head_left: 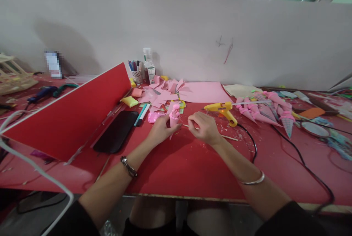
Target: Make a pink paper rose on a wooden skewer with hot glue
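Observation:
My left hand (159, 130) grips a small pink paper roll (174, 115) that stands just above the red table (178, 166). Close to its right, my right hand (202, 127) pinches a thin wooden stick (229, 137) that lies along the table and points toward the roll. A yellow glue gun (223, 110) rests just behind my right hand, its black cord (254, 148) trailing toward me. Pink paper scraps (162, 95) are heaped behind the roll.
A red board (74, 117) leans at the left with a black phone (116, 131) beside it. A pink sheet (205, 92), a pen cup (136, 73) and a bottle (149, 66) stand by the white partition. Several pink paper cones (264, 111) lie at right.

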Demonstrator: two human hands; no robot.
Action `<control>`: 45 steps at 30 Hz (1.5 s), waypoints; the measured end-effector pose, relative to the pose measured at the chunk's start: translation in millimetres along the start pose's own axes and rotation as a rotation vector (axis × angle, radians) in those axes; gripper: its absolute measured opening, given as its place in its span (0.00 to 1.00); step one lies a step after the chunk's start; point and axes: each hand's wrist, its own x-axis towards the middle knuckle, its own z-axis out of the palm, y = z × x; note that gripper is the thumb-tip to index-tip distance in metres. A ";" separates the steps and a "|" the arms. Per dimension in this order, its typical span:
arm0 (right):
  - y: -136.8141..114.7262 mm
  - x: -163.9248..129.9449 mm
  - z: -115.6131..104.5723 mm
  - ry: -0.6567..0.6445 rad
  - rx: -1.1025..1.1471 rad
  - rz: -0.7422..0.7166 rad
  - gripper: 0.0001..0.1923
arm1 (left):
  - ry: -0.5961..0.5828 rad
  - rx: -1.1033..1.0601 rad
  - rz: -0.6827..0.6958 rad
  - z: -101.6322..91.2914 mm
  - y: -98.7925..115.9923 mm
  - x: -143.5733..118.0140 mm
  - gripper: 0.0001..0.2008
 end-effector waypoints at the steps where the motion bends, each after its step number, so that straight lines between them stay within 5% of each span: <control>1: 0.1 -0.3 0.3 0.002 0.008 -0.001 0.07 | -0.003 -0.003 -0.001 0.1 -0.3 0.1 0.13; 13: -1.1 -1.3 0.4 -0.009 0.019 0.021 0.08 | -0.024 0.066 0.042 4.4 -4.7 6.3 0.13; 26: -1.7 0.3 -1.8 -0.052 -0.021 -0.006 0.10 | 0.156 0.266 0.052 6.9 0.6 6.0 0.08; 45: 0.3 2.4 0.4 -0.084 -0.124 -0.100 0.11 | 0.164 -0.026 0.079 5.8 1.6 3.1 0.10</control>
